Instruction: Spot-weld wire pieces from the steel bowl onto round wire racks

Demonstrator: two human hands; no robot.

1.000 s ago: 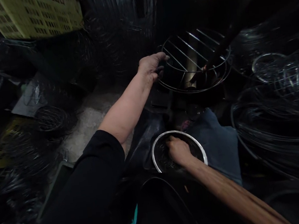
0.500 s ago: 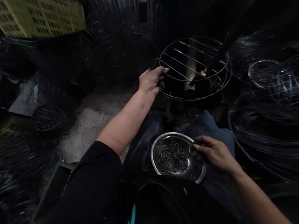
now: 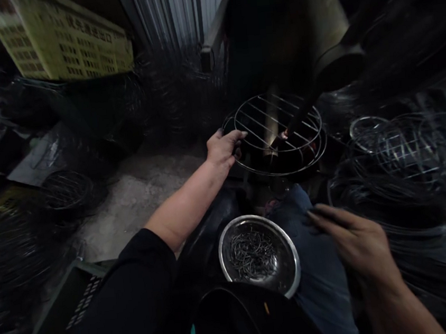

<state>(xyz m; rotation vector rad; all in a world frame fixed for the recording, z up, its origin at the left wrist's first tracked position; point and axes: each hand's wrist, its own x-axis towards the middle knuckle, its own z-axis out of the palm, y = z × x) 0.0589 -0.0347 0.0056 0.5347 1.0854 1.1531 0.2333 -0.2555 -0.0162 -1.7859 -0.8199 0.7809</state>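
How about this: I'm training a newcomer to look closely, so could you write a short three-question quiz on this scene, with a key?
1. Which hand grips the wire rack?
2. True or false: the right hand is inside the metal bowl.
3. What colour is the crate at the upper left? A) red B) yellow C) blue

Key:
1. The left hand.
2. False; it is to the right of the bowl, apart from it.
3. B.
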